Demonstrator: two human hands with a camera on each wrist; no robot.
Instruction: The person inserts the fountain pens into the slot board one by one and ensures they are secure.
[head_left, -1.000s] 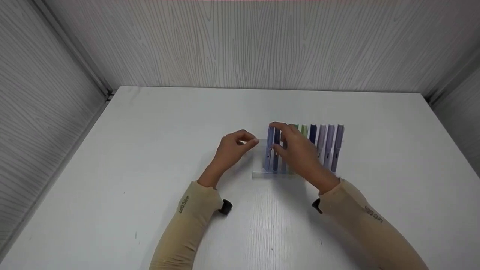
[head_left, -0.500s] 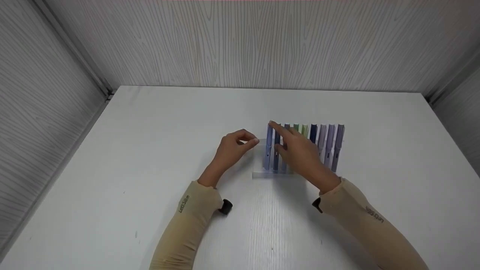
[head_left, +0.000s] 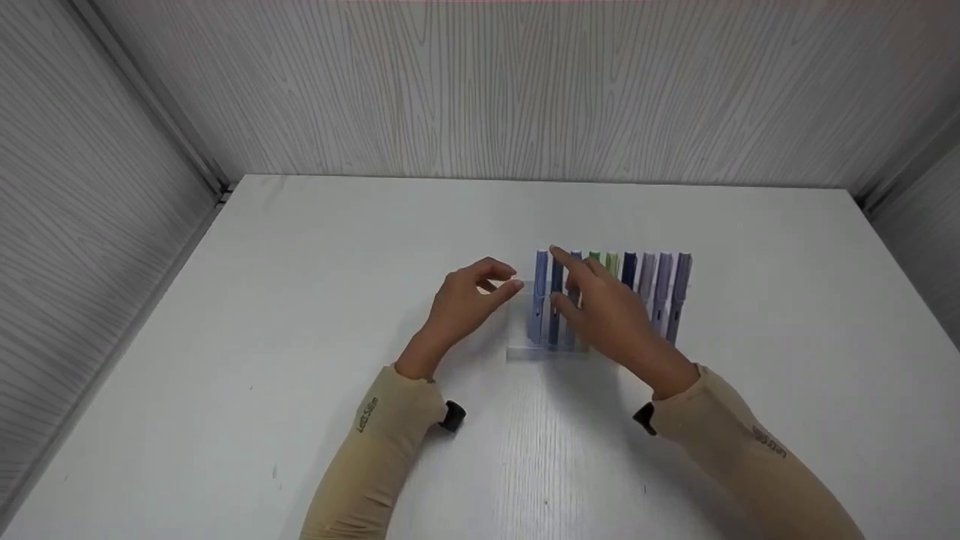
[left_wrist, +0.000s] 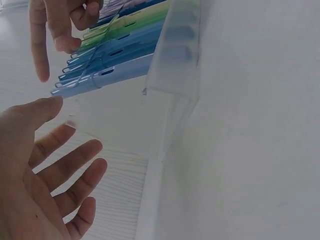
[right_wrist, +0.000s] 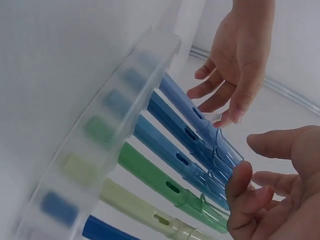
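Note:
A clear plastic pen stand (head_left: 519, 322) holds a row of capped fountain pens side by side. At its left end is a light blue pen (head_left: 538, 319), followed by darker blue ones, a green pen (right_wrist: 165, 185), a pale green pen (right_wrist: 135, 205), a navy pen (head_left: 629, 268) and several purple pens (head_left: 681, 281). My left hand (head_left: 466, 304) is by the stand's left edge, its fingers loosely bent around nothing; fingertip contact with the clear edge cannot be made out. Over the blue pens' caps hovers my right hand (head_left: 613, 311), index finger extended, thumb apart, gripping nothing.
The stand is on a white table (head_left: 375, 225). Grey wood-grain panels (head_left: 480, 90) rise behind and at both sides. Black wrist bands (head_left: 453, 416) show at both beige sleeves (head_left: 382, 442).
My right hand's index finger has left the top of the light blue pen and shifted right, toward the second pen. The left thumb and index finger have parted slightly. The pens stay in place.

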